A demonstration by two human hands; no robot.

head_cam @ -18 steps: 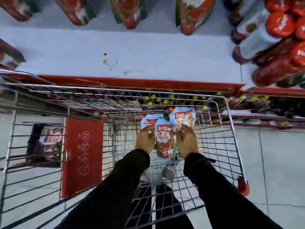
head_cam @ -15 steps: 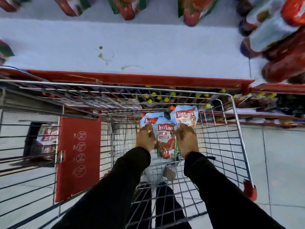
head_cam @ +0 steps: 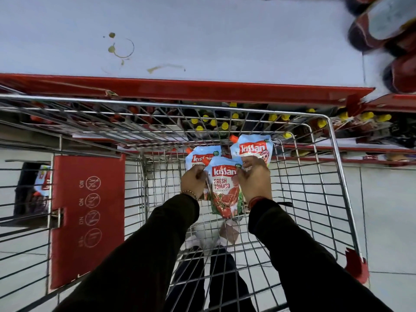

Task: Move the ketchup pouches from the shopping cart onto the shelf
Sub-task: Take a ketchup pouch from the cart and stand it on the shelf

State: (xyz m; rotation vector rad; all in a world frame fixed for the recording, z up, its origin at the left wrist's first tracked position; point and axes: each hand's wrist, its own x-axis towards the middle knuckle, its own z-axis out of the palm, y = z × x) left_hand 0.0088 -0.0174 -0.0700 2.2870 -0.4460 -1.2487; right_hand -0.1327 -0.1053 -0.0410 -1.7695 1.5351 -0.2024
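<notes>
Three pale blue ketchup pouches with red labels and orange spouts sit bunched inside the wire shopping cart (head_cam: 337,176). The middle pouch (head_cam: 225,194) lies on top, between my two hands. My left hand (head_cam: 194,182) grips it at its left side, over the left pouch (head_cam: 201,155). On the other side my right hand (head_cam: 255,182) holds its right side and partly covers the right pouch (head_cam: 252,148). The white shelf (head_cam: 202,41) with a red front edge lies just beyond the cart, stained and bare in its middle.
Dark red bottles (head_cam: 382,41) lie at the shelf's right end. Yellow-capped bottles (head_cam: 225,124) stand on a lower shelf behind the cart's front. A red child-seat flap (head_cam: 87,217) hangs at the cart's left, with another pouch (head_cam: 44,181) seen past it. My legs show through the cart floor.
The view has tilted down, so the pouches at the shelf's back have left the frame. Both hands stay on the middle pouch, which looks lifted slightly.
</notes>
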